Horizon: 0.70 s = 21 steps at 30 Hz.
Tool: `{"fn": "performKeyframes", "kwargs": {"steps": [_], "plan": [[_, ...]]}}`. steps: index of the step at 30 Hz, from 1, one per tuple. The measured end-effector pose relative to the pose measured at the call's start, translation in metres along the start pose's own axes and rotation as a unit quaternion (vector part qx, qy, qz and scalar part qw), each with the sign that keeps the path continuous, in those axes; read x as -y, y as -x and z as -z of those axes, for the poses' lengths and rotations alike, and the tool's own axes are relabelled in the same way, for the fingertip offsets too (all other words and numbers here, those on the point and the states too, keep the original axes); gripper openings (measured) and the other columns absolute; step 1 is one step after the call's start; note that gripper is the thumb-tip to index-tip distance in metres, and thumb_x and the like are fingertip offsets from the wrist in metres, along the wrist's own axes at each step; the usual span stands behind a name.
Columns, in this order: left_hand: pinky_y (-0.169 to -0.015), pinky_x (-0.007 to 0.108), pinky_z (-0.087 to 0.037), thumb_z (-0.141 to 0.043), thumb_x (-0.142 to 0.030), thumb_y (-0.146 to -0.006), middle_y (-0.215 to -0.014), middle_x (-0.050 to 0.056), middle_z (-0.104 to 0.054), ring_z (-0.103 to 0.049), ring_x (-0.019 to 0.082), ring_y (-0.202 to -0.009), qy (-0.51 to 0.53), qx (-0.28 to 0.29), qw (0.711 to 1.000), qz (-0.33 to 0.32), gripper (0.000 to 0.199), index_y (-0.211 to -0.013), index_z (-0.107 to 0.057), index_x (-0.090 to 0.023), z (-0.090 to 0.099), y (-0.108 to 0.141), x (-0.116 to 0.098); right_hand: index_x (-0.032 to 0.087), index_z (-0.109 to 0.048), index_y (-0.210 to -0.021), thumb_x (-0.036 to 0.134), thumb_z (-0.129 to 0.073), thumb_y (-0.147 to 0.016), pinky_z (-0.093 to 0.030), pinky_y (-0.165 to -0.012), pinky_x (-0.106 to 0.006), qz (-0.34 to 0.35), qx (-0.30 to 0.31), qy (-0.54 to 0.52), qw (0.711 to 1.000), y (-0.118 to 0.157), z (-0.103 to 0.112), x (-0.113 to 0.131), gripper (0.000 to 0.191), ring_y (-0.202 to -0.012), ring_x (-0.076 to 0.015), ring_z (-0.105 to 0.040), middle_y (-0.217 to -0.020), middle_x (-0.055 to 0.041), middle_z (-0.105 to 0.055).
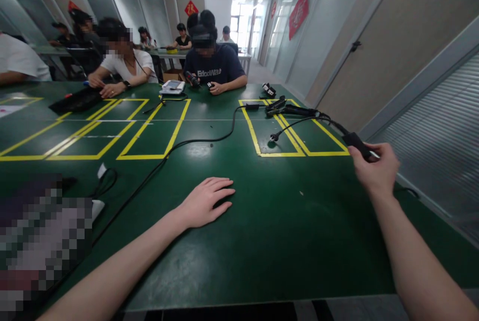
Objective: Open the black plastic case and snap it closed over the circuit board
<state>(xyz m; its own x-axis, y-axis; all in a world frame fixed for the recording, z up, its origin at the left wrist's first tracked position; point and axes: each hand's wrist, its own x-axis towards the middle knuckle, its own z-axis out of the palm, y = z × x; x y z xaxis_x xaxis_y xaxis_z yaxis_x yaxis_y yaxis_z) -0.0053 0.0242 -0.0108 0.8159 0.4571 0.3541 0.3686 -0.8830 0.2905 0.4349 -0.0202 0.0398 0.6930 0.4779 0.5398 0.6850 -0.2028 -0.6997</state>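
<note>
My left hand (205, 203) lies palm down on the green table (262, 241), fingers stretched out and a little apart, holding nothing. At the right, my right hand (377, 167) is closed around a black rectangular cable block (358, 146) with a shiny metallic spot near its end. From that block a black cord runs left to a dark elongated object (299, 110) and a heap of black parts (276, 105). A power plug (274, 138) on a thin black cord rests inside a yellow-taped rectangle.
A long black cable (194, 140) crosses the table toward the lower left. Yellow tape (142, 157) marks several rectangles. Across the table, one person (215, 64) holds a drill-like tool (192, 79); another works at a black tray (75, 100). A glass wall borders the right.
</note>
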Motion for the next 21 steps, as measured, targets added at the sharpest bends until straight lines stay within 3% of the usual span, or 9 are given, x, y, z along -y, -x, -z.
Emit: {"fn": "performKeyframes", "kwargs": {"steps": [5,7,15,21], "plan": [[-0.114,0.050,-0.050,-0.060,-0.031,-0.103,-0.142,0.012,-0.067,-0.061,0.027,-0.135,0.011,0.000,1.000,0.005,0.031,-0.131,-0.070,-0.023,0.001,0.000,-0.002,0.026,-0.047,-0.087,0.043,-0.068,-0.075,-0.045,-0.068,-0.043,0.017,-0.109,0.007,0.994,-0.009,0.008,-0.006,0.029,-0.076,-0.0272,-0.056,-0.092,-0.0111,-0.058],[-0.115,0.050,-0.050,-0.060,-0.032,-0.103,-0.143,0.012,-0.067,-0.061,0.027,-0.135,0.011,0.002,1.000,0.008,0.031,-0.131,-0.070,-0.023,0.002,-0.001,-0.002,0.026,-0.047,-0.087,0.040,-0.070,-0.073,-0.044,-0.067,-0.042,0.008,-0.121,0.018,0.992,-0.011,0.007,-0.009,0.031,-0.073,-0.0259,-0.054,-0.091,-0.0107,-0.058],[-0.115,0.050,-0.049,-0.060,-0.031,-0.103,-0.144,0.011,-0.066,-0.061,0.027,-0.135,0.010,-0.001,1.000,0.010,0.031,-0.131,-0.070,-0.024,0.000,0.000,0.000,0.026,-0.057,-0.080,0.043,-0.076,-0.070,-0.042,-0.068,-0.038,0.000,0.108,0.080,0.991,-0.003,-0.015,-0.025,0.028,-0.067,-0.0239,-0.053,-0.073,-0.0040,-0.059],[-0.115,0.049,-0.050,-0.060,-0.031,-0.103,-0.145,0.011,-0.066,-0.061,0.026,-0.135,0.002,0.005,1.000,0.009,0.030,-0.130,-0.070,-0.023,-0.001,0.000,0.000,0.023,-0.065,-0.083,0.053,-0.078,-0.061,-0.041,-0.056,-0.032,0.039,0.212,-0.023,0.976,0.001,-0.023,-0.038,0.040,-0.058,-0.0187,-0.051,-0.078,-0.0062,-0.068]]}}
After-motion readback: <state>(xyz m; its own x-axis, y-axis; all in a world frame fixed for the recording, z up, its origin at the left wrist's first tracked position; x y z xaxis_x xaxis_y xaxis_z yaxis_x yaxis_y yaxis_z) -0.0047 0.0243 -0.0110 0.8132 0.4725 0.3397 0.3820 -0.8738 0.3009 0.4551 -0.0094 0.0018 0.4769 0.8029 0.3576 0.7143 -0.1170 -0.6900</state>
